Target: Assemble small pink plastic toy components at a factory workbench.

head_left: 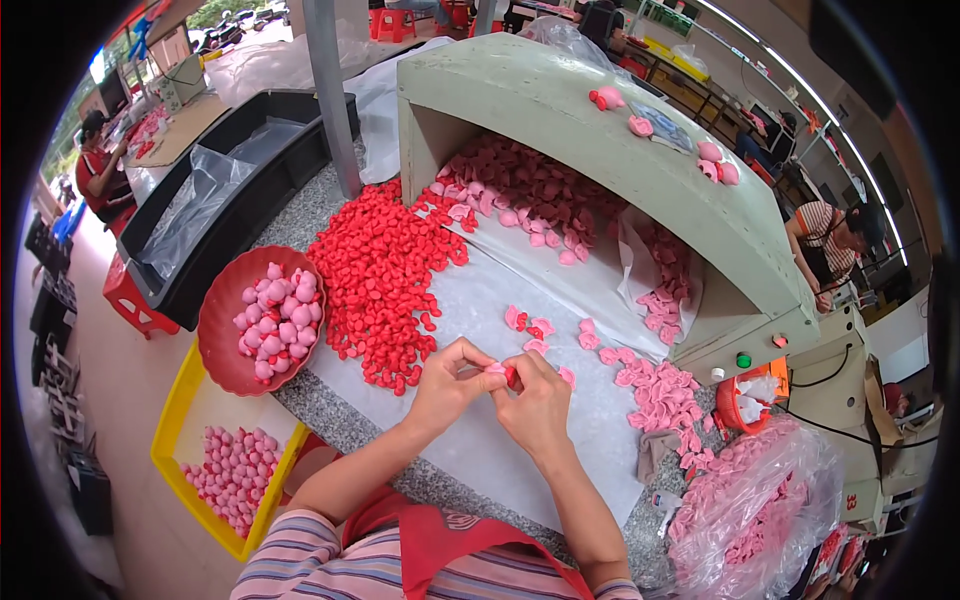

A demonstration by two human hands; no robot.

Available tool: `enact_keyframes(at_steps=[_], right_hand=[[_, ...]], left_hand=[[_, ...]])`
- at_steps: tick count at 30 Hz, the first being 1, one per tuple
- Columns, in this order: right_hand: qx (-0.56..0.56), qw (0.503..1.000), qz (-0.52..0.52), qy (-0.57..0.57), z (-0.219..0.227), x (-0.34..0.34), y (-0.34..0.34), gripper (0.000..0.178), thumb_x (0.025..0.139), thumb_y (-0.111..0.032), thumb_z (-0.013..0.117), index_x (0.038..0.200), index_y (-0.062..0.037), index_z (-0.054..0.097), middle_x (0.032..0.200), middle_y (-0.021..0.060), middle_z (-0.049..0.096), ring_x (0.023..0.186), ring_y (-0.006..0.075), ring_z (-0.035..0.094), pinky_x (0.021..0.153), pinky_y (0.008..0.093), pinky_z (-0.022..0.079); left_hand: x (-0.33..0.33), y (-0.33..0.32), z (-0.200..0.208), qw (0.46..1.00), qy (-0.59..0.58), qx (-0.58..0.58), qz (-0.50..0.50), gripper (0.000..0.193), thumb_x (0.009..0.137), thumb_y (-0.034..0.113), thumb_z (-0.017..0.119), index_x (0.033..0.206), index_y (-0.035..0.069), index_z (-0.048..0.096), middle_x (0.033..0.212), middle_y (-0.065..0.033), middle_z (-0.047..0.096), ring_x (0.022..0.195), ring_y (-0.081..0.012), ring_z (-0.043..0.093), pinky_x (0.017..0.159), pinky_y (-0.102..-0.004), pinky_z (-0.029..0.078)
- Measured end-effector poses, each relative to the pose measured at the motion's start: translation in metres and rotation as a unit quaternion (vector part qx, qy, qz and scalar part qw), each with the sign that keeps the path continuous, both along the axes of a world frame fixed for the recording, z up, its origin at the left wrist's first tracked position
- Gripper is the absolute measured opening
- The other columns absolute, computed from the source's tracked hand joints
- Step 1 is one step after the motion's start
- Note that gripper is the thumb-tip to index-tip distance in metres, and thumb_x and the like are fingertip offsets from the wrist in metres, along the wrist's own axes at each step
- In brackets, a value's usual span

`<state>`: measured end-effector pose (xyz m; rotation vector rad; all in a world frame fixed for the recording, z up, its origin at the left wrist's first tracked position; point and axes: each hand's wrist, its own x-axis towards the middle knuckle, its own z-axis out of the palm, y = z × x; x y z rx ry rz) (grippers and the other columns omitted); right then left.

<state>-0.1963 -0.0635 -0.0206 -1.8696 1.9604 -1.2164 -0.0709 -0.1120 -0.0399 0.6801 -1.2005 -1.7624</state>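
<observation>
Over the white sheet, my left hand and my right hand meet fingertip to fingertip. My left thumb and fingers pinch a small pink soft-looking piece. A small red piece is pinched in my right fingers, right against the pink one; whether the two are joined, I cannot tell. Left of my hands spreads a big heap of red pieces. A few loose pink pieces lie just beyond my fingers, and a pile of flat pink pieces is to the right.
A grey-green arched machine housing stands behind, more pink pieces inside. At left are a red bowl of pink-and-red pieces, a yellow tray and a black tray. A clear plastic bag of pink pieces sits at right.
</observation>
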Motion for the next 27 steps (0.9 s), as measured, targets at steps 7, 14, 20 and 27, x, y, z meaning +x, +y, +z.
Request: enact_keyframes(at_steps=[7,14,20,27], right_hand=[[0.030,0.995,-0.090,0.032,-0.003,-0.036,-0.008,0.047,0.066,-0.015,0.075,0.109,-0.0027,0.058,0.099,0.0098,0.058,0.075,0.0189,0.061,0.063,0.0300,0.049],[0.057,0.996,-0.066,-0.002,0.007,-0.066,0.033,0.034,0.070,-0.011,0.072,0.101,-0.0013,0.061,0.094,0.0094,0.061,0.073,0.0179,0.062,0.062,0.0284,0.051],[0.073,0.989,-0.117,-0.047,0.018,-0.076,0.047,0.023,0.072,-0.006,0.069,0.094,-0.0006,0.064,0.089,0.0098,0.062,0.069,0.0164,0.062,0.059,0.0266,0.051],[-0.020,0.992,-0.084,-0.092,0.045,-0.062,0.023,0.017,0.075,-0.003,0.065,0.091,0.0013,0.062,0.085,0.0080,0.061,0.069,0.0155,0.060,0.058,0.0256,0.050]], left_hand=[[-0.049,-0.082,-0.017,0.946,-0.133,-0.272,0.116,0.017,0.069,-0.005,0.069,0.078,0.000,0.055,0.095,-0.0094,0.051,0.085,-0.0189,0.058,0.076,-0.0301,0.052],[-0.074,-0.139,-0.052,0.878,-0.341,-0.335,0.036,0.018,0.063,-0.011,0.062,0.078,-0.002,0.061,0.088,-0.0135,0.055,0.087,-0.0221,0.060,0.071,-0.0313,0.053],[-0.141,-0.086,-0.027,0.816,-0.296,-0.485,0.105,0.018,0.065,-0.002,0.057,0.082,0.001,0.063,0.085,-0.0185,0.057,0.084,-0.0322,0.057,0.074,-0.0362,0.048],[-0.189,-0.029,-0.030,0.786,-0.450,-0.423,-0.019,0.017,0.069,0.013,0.058,0.081,0.002,0.063,0.085,-0.0163,0.058,0.087,-0.0289,0.059,0.069,-0.0366,0.050]])
